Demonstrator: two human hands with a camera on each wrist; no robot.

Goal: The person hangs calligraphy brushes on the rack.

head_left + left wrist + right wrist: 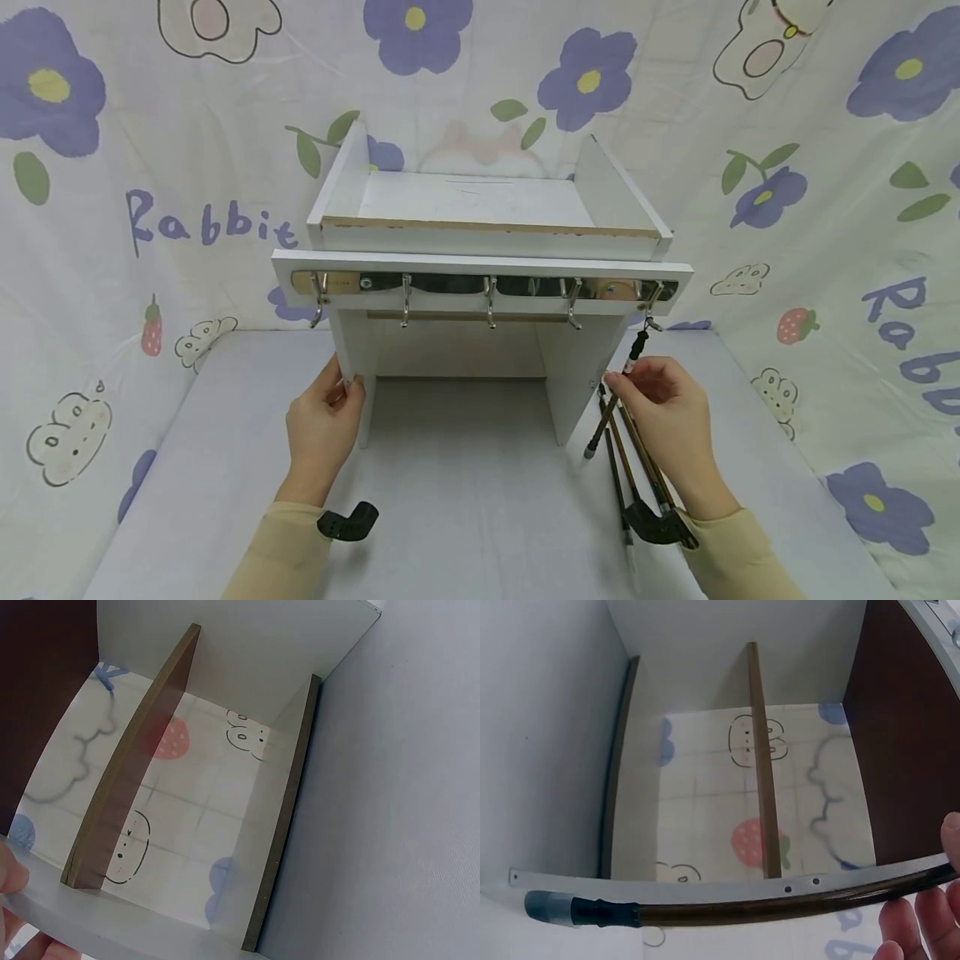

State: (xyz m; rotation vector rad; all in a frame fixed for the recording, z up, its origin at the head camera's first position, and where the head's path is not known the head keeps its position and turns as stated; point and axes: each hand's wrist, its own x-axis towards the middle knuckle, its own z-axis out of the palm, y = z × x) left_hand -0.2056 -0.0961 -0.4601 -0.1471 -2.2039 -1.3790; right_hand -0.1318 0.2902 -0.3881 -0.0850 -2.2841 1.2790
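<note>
A small white shelf (491,242) stands on the table, with a row of metal hooks (491,298) along its front rail. My left hand (324,425) holds the front edge of the shelf's left side panel (351,358) between thumb and fingers. From the rightmost hook (651,307) a slim calligraphy brush (720,911) hangs slanted, dark brown with a black collar and a capped tip at its low end. The thumb and fingers of my right hand (671,417) pinch its shaft, beside the right side panel (588,375). The other hooks carry nothing.
Several more brushes (619,458) lie on the white table (450,500) to the right of the shelf, partly behind my right hand and wrist camera. Inside the shelf runs a brown-edged divider (135,750). A flower-printed cloth (465,100) hangs behind.
</note>
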